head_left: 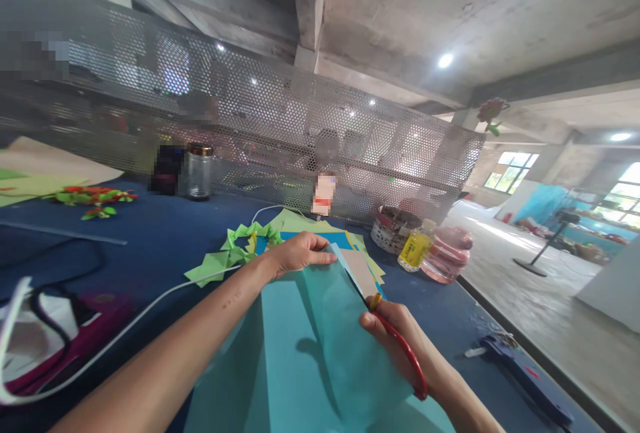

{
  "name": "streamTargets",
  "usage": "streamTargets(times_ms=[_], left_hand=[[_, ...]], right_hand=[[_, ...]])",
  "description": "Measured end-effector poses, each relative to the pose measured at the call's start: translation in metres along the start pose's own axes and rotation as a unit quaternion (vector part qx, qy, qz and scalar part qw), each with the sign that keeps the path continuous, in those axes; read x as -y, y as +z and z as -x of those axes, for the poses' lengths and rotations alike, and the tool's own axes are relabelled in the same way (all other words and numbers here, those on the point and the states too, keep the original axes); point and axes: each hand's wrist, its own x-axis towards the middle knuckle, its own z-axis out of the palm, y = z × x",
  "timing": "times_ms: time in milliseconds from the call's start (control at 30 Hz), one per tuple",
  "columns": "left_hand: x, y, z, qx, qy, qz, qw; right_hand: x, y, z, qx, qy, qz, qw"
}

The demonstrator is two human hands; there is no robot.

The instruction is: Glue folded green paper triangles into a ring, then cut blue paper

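A large sheet of teal paper spreads before me, its right part raised and folded over. My left hand pinches the upper edge of that sheet between thumb and fingers. In my right hand are red-handled scissors, my fingers around the handles. Their blades point up and left along the paper's edge, with a narrow strip on the far side of them. Beneath and beyond lie blue, beige and pale green papers. A green folded-paper ring sits just left of my left hand.
A glue gun lies at the table's right edge. A round container, a yellow-labelled bottle and a pink bottle stand at back right. A glass jar stands back left. A white cable crosses the left side; a perforated screen rises behind.
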Motion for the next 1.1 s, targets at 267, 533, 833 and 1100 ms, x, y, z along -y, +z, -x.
streamTargets(times_ms=[267,533,833,1100], left_hand=[[-0.0003,0.0004,0.0004,0.002,-0.005,0.004,1.0],[0.0038,-0.0008,-0.0021,0.018,-0.004,-0.019,1.0],[0.0081,0.0051,-0.0059,0.044,-0.001,-0.039,0.998],[0.0063,0.0074,-0.0036,0.046,-0.013,-0.021,0.999]], right_hand=[[0.002,0.0006,0.0014,0.0,0.006,0.009,1.0],[0.0059,-0.0008,0.0019,0.002,-0.032,0.024,0.999],[0.003,0.0014,0.0032,-0.013,-0.032,0.033,0.999],[0.0035,0.0034,-0.0005,-0.013,0.017,0.024,0.999]])
